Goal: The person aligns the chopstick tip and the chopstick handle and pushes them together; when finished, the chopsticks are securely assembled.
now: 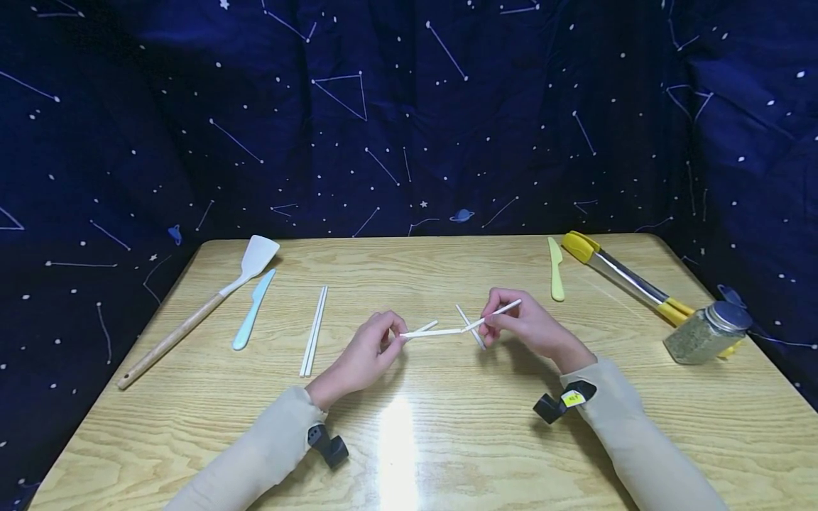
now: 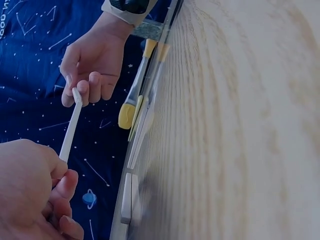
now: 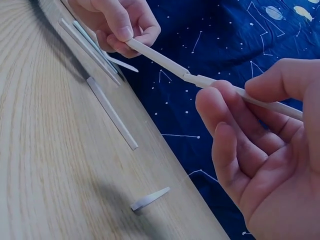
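Note:
My left hand (image 1: pixel 367 348) pinches one white chopstick half (image 3: pixel 159 59) near its outer end. Between the thumb and fingers of my right hand (image 1: pixel 520 323) is another white chopstick half (image 1: pixel 510 306). The two halves meet end to end at a slight angle between the hands, above the table; whether they are joined I cannot tell. Below them, two more white pieces lie apart on the wood: one piece (image 3: pixel 112 112) by the left fingertips and a second piece (image 3: pixel 151 198) under the right hand.
Left of the hands lie a pair of white chopsticks (image 1: pixel 314 330), a light blue knife (image 1: pixel 253 310) and a white spatula (image 1: pixel 204 312) with a wooden handle. On the right are a yellow-green knife (image 1: pixel 556 270), yellow-tipped tongs (image 1: pixel 629 278) and a tilted herb jar (image 1: pixel 703 333). A starry curtain (image 1: pixel 409 121) hangs behind.

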